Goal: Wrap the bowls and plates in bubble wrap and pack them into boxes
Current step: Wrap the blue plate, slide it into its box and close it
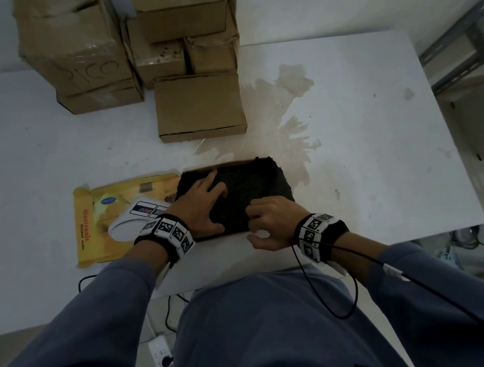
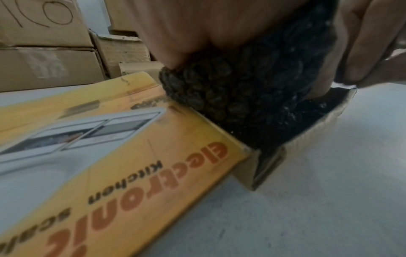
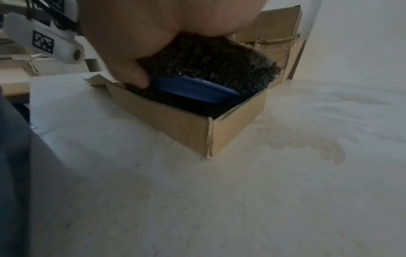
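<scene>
Seen from above at the centre of the head view: open cardboard box on a white worktop, filled with black bubble wrap. Left hand laid flat on top of the wrap, fingers spread and fairly straight, pressing it down. Right hand at the box's lower right edge, fingers curled and pinching the wrap's edge. In the right wrist view, blue dish half covered by the wrap inside the box; bowl or plate, cannot tell. Just left of the box, its yellow printed lid flap lying open, marked "electronic kitchen scale". Upper centre: stack of closed brown cartons. Right of centre: brownish stain on the worktop.
</scene>
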`<act>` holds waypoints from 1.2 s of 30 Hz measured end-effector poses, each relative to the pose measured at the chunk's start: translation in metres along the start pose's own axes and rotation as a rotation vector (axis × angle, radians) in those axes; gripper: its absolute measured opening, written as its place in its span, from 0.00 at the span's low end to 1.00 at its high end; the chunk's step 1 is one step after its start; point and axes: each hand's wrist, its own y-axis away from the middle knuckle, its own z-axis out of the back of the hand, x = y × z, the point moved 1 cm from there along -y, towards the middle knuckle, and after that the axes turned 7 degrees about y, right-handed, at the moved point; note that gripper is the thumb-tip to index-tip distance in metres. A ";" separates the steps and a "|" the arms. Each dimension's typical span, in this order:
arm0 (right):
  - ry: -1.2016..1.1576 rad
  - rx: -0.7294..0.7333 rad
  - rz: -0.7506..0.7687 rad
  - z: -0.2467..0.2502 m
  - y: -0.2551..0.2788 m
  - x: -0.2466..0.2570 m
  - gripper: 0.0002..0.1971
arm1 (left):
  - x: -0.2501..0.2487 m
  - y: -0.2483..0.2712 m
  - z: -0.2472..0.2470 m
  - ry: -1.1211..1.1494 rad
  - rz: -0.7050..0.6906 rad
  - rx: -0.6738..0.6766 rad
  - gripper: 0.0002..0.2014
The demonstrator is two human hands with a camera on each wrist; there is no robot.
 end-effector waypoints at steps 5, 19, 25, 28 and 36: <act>-0.033 0.035 -0.175 0.010 -0.009 -0.001 0.10 | 0.000 0.000 0.000 0.001 0.008 0.004 0.32; 0.041 0.249 -0.269 0.001 -0.013 -0.010 0.23 | -0.002 0.004 -0.003 -0.044 0.049 -0.012 0.33; 0.048 0.283 -0.320 0.011 -0.013 -0.028 0.28 | -0.002 0.003 -0.006 -0.043 0.056 -0.011 0.33; 0.129 0.344 -0.438 0.009 -0.020 -0.029 0.49 | -0.003 0.004 -0.009 -0.042 0.059 -0.023 0.33; 0.276 0.509 -0.509 -0.003 -0.035 -0.036 0.67 | -0.002 0.005 -0.011 -0.019 0.051 -0.075 0.33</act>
